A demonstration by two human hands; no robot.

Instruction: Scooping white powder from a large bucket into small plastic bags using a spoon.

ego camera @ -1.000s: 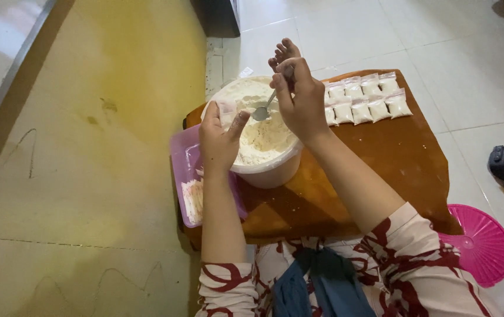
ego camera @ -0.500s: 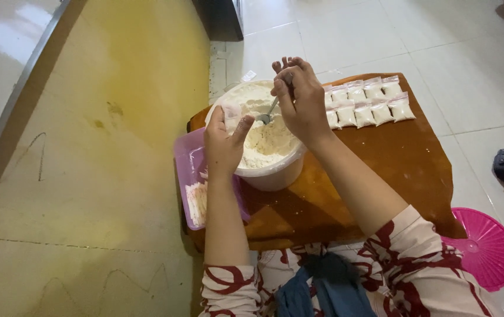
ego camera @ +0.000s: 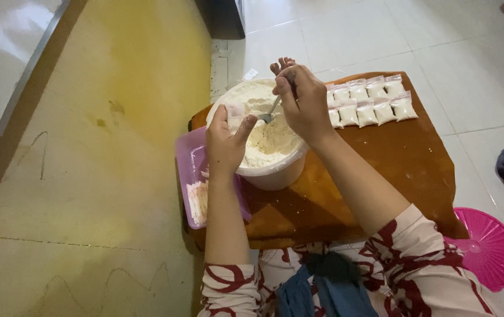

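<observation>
A yellowish floor meets white tiles. On them stands a low brown table — it carries a white tub of flour, filled packets in rows, a purple tray. Over the tub, the right hand grips a spoon; the left hand pinches a small bag. A pink fan lies right.

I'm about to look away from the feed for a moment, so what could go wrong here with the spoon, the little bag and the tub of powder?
1. The left hand pinches a small bag over the tub rim; its mouth looks narrow, so powder off the spoon in the right hand could spill.
2. The tub sits near the board edge, partly over the purple tray; a nudge might tip it.
3. The filled bags lie beside the right forearm and could be swept off.
</observation>
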